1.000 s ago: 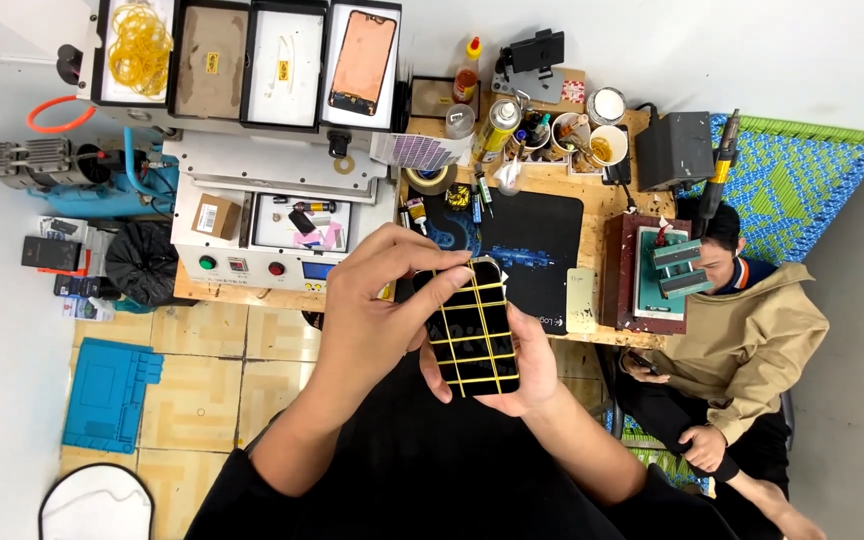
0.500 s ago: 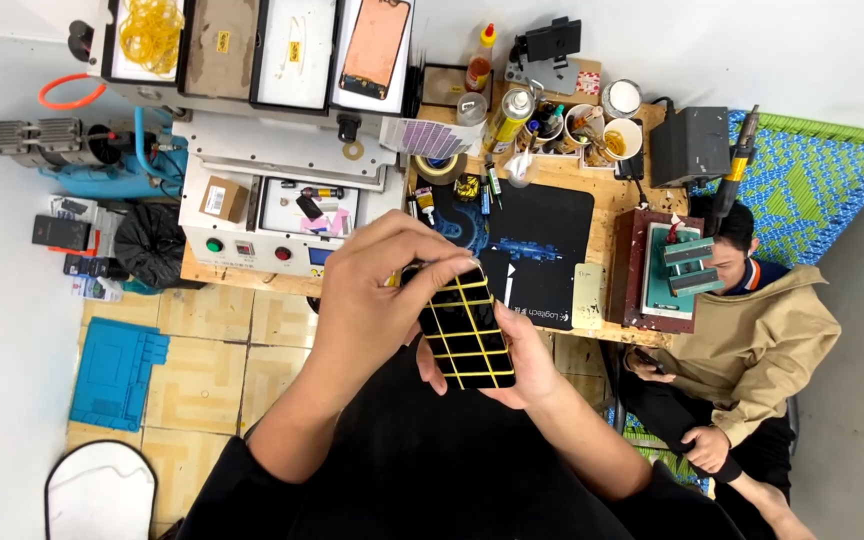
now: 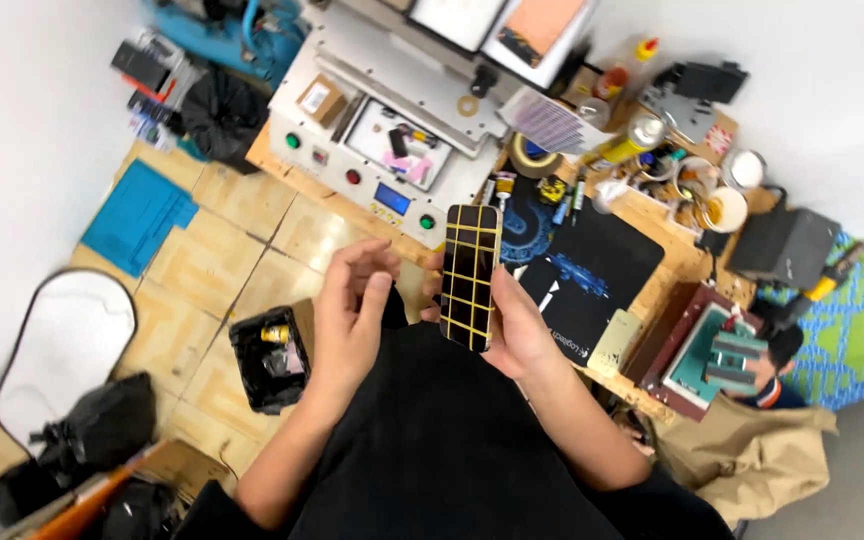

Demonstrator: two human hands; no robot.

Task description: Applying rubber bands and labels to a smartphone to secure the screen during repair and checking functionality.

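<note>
Right hand [image 3: 517, 330] gripping yellow-gridded black phone [image 3: 472, 277], palm hidden behind it, left hand [image 3: 350, 315] loosely open, empty

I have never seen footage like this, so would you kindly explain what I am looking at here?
This is one view from a camera worn on a person's head, looking down at their own hands. The right hand holds a dark phone criss-crossed with yellow tape strips. The left hand is open beside it, not touching. Beyond lies a wooden workbench with a white machine with coloured buttons, a black mat, tape rolls and small bottles. Another person in a tan jacket sits at the lower right.
</note>
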